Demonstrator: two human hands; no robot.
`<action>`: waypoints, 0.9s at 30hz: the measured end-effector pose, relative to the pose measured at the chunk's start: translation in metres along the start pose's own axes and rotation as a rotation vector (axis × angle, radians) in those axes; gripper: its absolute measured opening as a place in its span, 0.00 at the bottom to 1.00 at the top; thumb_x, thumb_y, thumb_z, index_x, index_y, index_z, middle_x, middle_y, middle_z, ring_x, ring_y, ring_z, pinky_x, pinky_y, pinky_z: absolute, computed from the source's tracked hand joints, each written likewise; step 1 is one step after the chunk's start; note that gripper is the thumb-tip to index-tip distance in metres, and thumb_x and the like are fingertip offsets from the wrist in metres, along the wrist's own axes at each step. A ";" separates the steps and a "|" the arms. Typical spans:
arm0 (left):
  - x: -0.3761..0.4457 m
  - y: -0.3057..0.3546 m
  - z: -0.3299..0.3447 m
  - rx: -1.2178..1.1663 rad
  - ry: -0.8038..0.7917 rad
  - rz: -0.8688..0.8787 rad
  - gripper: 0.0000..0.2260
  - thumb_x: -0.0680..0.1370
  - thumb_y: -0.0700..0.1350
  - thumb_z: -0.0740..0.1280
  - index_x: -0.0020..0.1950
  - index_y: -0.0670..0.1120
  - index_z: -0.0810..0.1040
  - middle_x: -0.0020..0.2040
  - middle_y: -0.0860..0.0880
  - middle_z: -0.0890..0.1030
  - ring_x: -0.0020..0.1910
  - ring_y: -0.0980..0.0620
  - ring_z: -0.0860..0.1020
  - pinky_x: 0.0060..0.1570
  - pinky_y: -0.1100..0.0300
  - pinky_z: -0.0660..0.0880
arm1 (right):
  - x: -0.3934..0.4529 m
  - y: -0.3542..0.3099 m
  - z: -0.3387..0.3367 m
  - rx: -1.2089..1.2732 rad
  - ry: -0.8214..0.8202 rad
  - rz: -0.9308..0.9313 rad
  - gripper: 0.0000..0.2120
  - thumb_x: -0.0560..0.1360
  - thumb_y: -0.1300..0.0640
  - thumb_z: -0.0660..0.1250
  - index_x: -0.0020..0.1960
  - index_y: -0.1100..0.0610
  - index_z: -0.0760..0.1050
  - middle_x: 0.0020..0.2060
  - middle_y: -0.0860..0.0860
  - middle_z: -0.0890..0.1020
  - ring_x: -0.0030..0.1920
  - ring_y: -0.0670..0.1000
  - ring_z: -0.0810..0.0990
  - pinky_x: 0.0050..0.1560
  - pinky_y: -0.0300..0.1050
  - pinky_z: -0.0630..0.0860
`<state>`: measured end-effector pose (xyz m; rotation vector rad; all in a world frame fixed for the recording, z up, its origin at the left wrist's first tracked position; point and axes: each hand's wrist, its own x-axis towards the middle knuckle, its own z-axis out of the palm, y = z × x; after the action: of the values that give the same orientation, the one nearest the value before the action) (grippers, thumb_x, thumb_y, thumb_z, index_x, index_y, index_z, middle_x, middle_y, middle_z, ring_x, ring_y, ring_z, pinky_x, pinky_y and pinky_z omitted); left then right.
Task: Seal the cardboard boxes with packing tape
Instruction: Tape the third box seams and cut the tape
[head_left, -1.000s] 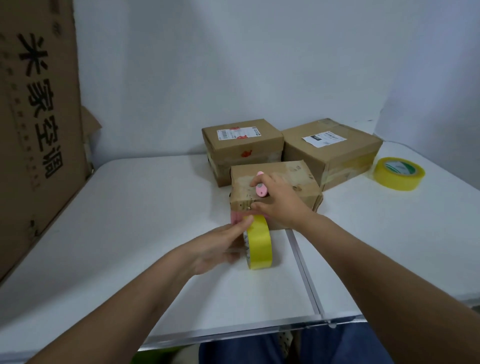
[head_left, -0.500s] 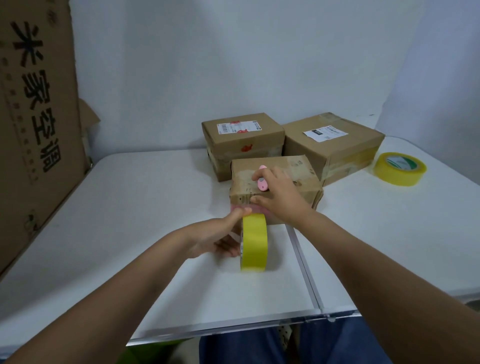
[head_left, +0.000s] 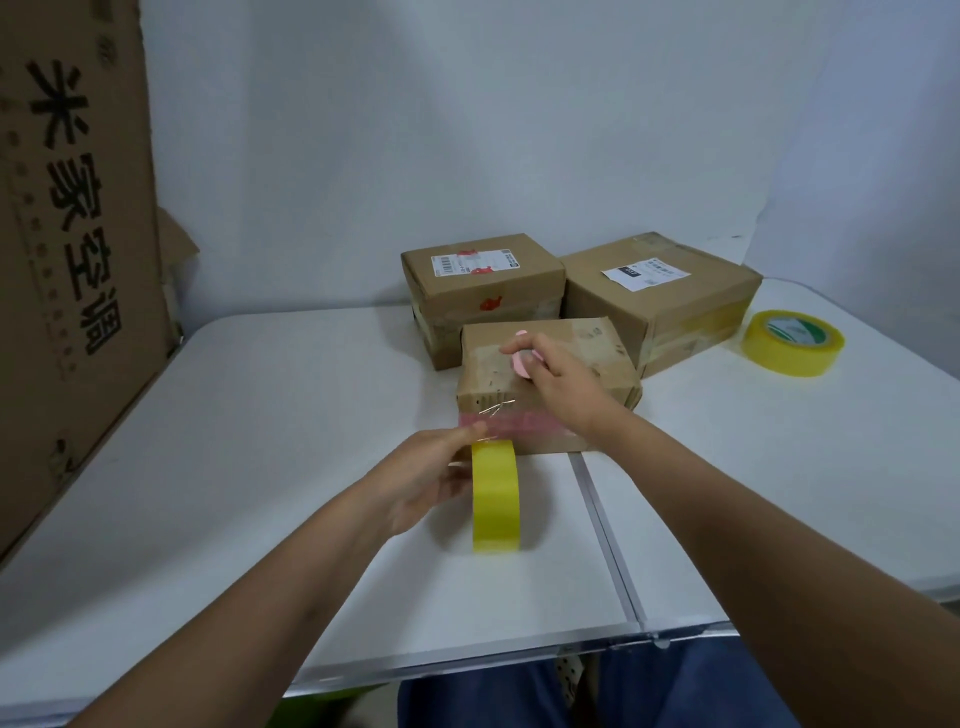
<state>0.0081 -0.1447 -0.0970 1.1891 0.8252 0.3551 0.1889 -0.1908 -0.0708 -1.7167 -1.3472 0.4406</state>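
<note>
A small cardboard box (head_left: 592, 358) sits mid-table with a pink band across its near side. My right hand (head_left: 563, 384) lies on the box top and holds a small pink cutter (head_left: 521, 359). A yellow tape roll (head_left: 495, 496) stands on edge just in front of the box. My left hand (head_left: 431, 480) grips the roll from its left side, with the thumb on top near the box's lower edge. A thin strand of tape runs from the roll up to the box face.
Two larger labelled cardboard boxes (head_left: 480, 291) (head_left: 670, 296) stand behind the small one. A second yellow tape roll (head_left: 792, 342) lies flat at the right. A big flattened carton (head_left: 67, 249) leans at the left. The white table (head_left: 260, 441) has a seam down its middle.
My right hand has slid from the box's near edge up onto its top, carrying the cutter. The roll now stands a little nearer to me, clear of the box face.
</note>
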 end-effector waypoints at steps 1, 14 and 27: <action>0.001 -0.002 0.002 -0.017 0.021 0.005 0.16 0.78 0.50 0.69 0.58 0.39 0.82 0.47 0.44 0.84 0.46 0.49 0.81 0.56 0.53 0.78 | -0.001 0.000 -0.002 0.051 0.011 0.020 0.13 0.83 0.58 0.54 0.63 0.47 0.71 0.60 0.49 0.75 0.59 0.49 0.74 0.51 0.39 0.71; 0.004 -0.003 0.006 -0.042 0.098 0.034 0.06 0.78 0.40 0.67 0.44 0.45 0.72 0.39 0.46 0.80 0.36 0.51 0.80 0.40 0.62 0.78 | -0.020 -0.019 -0.022 -0.232 -0.066 -0.091 0.04 0.80 0.54 0.63 0.50 0.54 0.72 0.38 0.45 0.75 0.38 0.43 0.73 0.33 0.35 0.65; 0.003 -0.006 0.005 -0.068 0.088 0.060 0.06 0.77 0.38 0.67 0.40 0.45 0.75 0.38 0.47 0.81 0.35 0.51 0.80 0.39 0.61 0.77 | -0.020 -0.033 -0.010 -0.807 -0.407 -0.284 0.13 0.81 0.54 0.57 0.52 0.60 0.78 0.49 0.56 0.79 0.57 0.56 0.70 0.57 0.43 0.62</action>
<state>0.0126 -0.1482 -0.1030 1.1425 0.8483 0.4835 0.1694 -0.2126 -0.0434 -2.0755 -2.2439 0.0684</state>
